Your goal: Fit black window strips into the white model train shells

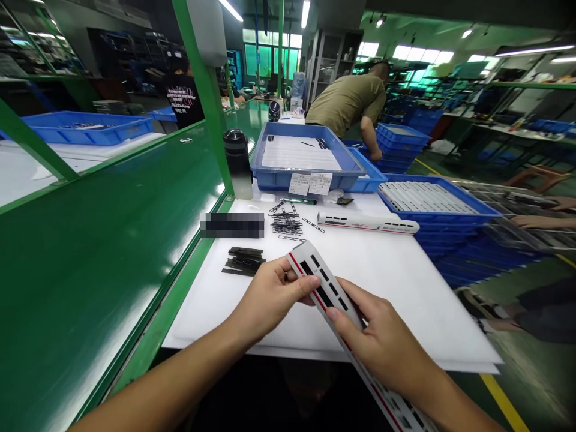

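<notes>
A long white shell with a red stripe and dark window slots (330,287) is held at a slant over the table's front. My left hand (274,294) grips its upper end, thumb on the slotted face. My right hand (375,327) is wrapped round it lower down, thumb on the near side. Beyond lies a similar white shell (366,223). A pile of thin black frames (287,222) sits behind my left hand, and a stack of dark strips (244,261) lies to its left.
A blue tray (310,179) and a dark bottle (237,162) stand at the back. On the right are stacked blue trays (443,210). A green bench (112,240) runs along the left. A person (348,99) bends beyond the trays.
</notes>
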`<state>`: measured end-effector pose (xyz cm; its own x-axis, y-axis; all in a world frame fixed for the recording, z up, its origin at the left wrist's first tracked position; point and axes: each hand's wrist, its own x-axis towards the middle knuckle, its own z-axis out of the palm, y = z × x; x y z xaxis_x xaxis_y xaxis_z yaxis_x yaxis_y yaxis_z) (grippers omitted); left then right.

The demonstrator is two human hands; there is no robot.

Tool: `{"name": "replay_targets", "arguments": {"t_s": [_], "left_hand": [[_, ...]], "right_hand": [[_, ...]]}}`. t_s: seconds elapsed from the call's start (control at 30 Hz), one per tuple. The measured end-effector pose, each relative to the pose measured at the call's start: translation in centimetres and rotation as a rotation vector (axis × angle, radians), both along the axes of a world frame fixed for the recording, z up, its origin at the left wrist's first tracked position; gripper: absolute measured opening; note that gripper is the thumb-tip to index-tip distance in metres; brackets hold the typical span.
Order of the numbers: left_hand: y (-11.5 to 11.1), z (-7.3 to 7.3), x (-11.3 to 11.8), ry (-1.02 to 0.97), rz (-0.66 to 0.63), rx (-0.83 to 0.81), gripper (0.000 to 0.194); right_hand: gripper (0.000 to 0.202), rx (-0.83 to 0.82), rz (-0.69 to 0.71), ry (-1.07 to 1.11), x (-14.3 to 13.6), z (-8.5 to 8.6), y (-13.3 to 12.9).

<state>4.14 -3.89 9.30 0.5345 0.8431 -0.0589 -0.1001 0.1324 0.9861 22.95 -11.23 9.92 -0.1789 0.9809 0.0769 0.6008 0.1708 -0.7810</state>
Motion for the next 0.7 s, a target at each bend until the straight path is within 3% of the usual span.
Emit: {"name": "replay_targets", "arguments": {"t_s": [0.07,0.13,0.2,0.27,0.33,0.4,0.47,0.63,0.7], "left_hand": [[0.3,0.7,-0.9,0.34,0.047,0.164,0.031],[0.2,1.6,-2.0,0.717,0.221,0.429,0.04],[-0.4,2.6,-2.7,0.905,0.363,0.751,0.043],[-1.2,3.2,-2.9,0.907,0.269,1.055,0.05],[-2.1,3.4,-2.4,0.908,0.021,1.238,0.053],[-2.7,3.0,-1.9,0.992,-0.22,1.212,0.038],[-2.7,2.4,-1.7,1.055,-0.346,1.062,0.028],[-1.5,0.7,-2.9,0.885,-0.412,0.651,0.064],[-1.2,0.1,-3.3,0.741,-0.421,0.467,0.066]], "right_hand": [[0.04,-0.029,0.023,-0.031,0.6,0.4,0.1],[0.042,-0.053,0.047,-0.087,1.2,0.8,0.0],[0.041,-0.066,0.088,-0.15,1.7,1.0,-0.2],[0.039,-0.065,0.158,-0.214,1.8,0.7,-0.6],[0.037,-0.028,0.229,-0.289,1.7,0.2,-1.1],[0.036,0.054,0.283,-0.382,1.6,-0.5,-1.2],[0.041,0.172,0.331,-0.478,1.9,-1.0,-0.9],[0.048,0.446,0.463,-0.687,3.8,-1.2,1.8],[0.045,0.549,0.51,-0.72,4.2,-0.8,2.6]]}}
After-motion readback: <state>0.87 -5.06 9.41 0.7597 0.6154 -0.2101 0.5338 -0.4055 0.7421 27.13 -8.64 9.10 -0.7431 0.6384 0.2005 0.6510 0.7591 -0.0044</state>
